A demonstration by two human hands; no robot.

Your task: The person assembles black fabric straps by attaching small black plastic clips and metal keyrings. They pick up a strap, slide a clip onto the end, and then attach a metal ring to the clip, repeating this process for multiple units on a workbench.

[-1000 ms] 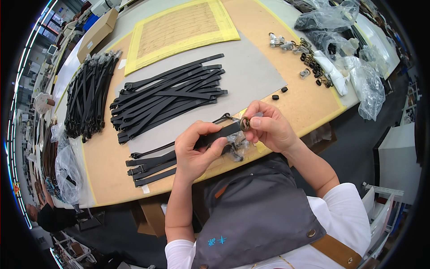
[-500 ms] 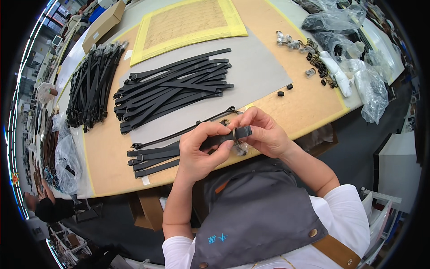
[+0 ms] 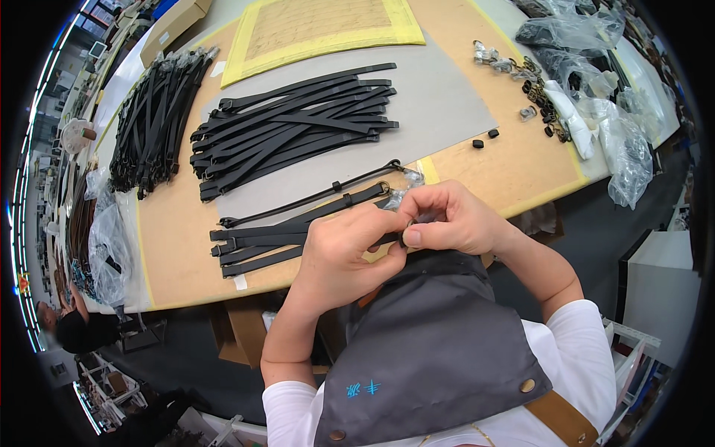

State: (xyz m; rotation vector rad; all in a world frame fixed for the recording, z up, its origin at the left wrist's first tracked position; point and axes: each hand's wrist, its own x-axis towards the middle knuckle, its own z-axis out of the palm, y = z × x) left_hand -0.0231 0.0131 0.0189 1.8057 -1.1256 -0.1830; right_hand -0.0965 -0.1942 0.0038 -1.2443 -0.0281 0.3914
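A flat black leather-like strap (image 3: 389, 239) is held just above the near edge of the tan, yellow-edged surface (image 3: 175, 257), mostly hidden by the fingers. The left hand (image 3: 354, 249) is clamped on it, thumb and fingers together; the right hand (image 3: 450, 220) pinches its end, touching the left fingertips. Just beyond lie a thin black strap with a small band (image 3: 313, 195) and crumpled clear plastic (image 3: 412, 179). Farther out, a heap of flat black buckled straps (image 3: 298, 127) rests on a grey sheet (image 3: 447, 112), with two small black loops (image 3: 477, 144) to its right.
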